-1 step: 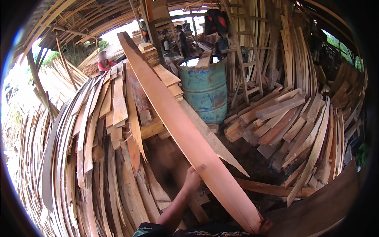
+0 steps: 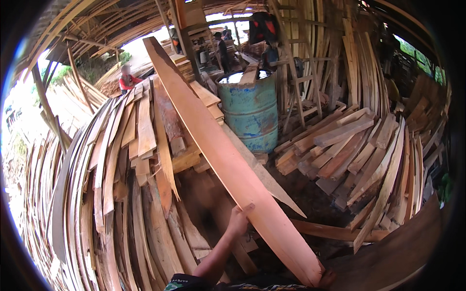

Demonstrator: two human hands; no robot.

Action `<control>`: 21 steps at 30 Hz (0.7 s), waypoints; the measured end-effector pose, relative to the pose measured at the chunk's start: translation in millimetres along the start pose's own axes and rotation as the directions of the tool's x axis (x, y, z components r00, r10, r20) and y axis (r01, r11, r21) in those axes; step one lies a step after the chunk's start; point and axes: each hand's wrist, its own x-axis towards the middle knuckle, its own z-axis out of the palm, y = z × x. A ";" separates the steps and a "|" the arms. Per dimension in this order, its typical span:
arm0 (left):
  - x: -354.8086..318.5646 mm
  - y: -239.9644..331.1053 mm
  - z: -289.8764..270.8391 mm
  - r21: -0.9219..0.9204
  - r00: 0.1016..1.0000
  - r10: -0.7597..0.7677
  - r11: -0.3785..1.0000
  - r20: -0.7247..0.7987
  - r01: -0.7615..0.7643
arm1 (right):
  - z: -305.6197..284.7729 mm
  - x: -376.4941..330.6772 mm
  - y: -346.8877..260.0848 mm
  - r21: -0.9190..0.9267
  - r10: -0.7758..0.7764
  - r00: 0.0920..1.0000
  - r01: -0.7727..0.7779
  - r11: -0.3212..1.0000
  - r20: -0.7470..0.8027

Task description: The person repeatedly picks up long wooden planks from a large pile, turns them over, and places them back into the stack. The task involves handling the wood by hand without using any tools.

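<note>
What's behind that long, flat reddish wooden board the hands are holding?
Behind the board, a pale, pointed wooden plank shows along its right edge, and stacked sawn timber to its left. Whatever its broad face covers cannot be seen.

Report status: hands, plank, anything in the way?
Left hand gripping plank by left edge; right hand at near end, grip unclear. Far part over stacked boards. Barrel stands right, not touching.

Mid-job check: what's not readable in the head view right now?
In the head view:
Left hand: fingers underneath, hidden by the plank.
Right hand: full grip, lost in shadow at the plank's end.
Blue drum: inner bottom, hidden by its wall.
Distant worker in dark clothes: hands, too small and dim.
</note>
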 end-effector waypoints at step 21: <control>-27.8 -68.2 130.3 0.137 0.821 -0.253 0.968 0.512 0.212 | 85.5 -105.0 69.0 -0.036 0.653 0.751 -0.653 0.756 0.093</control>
